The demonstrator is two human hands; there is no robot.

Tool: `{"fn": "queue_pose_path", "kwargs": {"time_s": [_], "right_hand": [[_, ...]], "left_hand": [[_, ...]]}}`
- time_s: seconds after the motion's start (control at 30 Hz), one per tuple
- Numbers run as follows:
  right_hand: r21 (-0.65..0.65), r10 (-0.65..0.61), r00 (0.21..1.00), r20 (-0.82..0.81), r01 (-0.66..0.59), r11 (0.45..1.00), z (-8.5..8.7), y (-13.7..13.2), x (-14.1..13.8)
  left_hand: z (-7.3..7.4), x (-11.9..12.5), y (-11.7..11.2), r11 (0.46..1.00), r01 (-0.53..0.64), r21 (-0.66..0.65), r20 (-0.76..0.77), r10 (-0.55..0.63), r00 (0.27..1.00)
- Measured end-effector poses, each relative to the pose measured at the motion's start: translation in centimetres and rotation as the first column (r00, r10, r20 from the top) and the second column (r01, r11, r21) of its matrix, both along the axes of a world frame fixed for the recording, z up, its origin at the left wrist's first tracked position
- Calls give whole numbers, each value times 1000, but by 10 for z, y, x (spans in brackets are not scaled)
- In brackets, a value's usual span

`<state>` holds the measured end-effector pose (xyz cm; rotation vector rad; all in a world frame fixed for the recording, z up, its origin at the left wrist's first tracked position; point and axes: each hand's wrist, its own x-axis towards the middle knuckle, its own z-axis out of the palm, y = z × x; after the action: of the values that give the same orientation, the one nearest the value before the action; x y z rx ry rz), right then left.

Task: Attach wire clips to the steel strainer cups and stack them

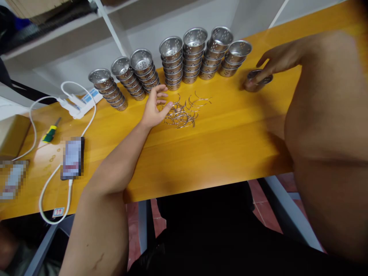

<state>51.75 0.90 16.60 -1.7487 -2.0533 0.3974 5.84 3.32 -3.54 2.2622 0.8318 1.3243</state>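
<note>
My left hand (155, 105) reaches across the yellow wooden table (218, 142) with its fingers spread, fingertips touching a loose pile of thin wire rings (184, 112). My right hand (276, 63) is far out at the right, fingers curled down onto a single small perforated metal cup (258, 78) that stands on the table. Behind the wire pile stand several stacks of the same perforated steel cups (195, 53), and more stacks (126, 80) lean over to the left.
A white power strip (77, 104) with a white cable (48, 188) lies at the left, beside a green-and-yellow screwdriver (50, 132) and a phone (72, 158). White shelving runs behind the table. Chair legs and a red tiled floor show below the table edge.
</note>
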Motion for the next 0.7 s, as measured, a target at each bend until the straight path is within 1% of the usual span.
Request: {"fn": "queue_pose_path", "kwargs": {"time_s": [0.07,0.13,0.23,0.33,0.4,0.53,0.7], "right_hand": [[37,-52,998,-23,53,998,-4,-1,-13],[64,-102,994,-30,104,993,-13,1,-19],[72,-186,982,36,183,980,-27,16,-21],[49,-219,972,90,215,975,-35,31,-19],[30,-222,971,91,220,975,-37,35,-18],[1,-256,964,68,257,967,-36,32,-21],[35,-310,950,39,309,950,-33,29,-28]], "left_hand": [[1,1,-1,1000,-10,-7,9,10,1000],[1,2,-2,1000,-25,-18,28,25,999],[-2,2,1,1000,-23,-12,49,24,999],[-5,0,4,1000,-7,-1,47,7,999],[-7,-1,7,1000,-13,-7,29,14,999],[-12,-3,11,1000,2,-8,16,-2,1000],[-19,-8,18,999,38,-1,30,-38,999]]}}
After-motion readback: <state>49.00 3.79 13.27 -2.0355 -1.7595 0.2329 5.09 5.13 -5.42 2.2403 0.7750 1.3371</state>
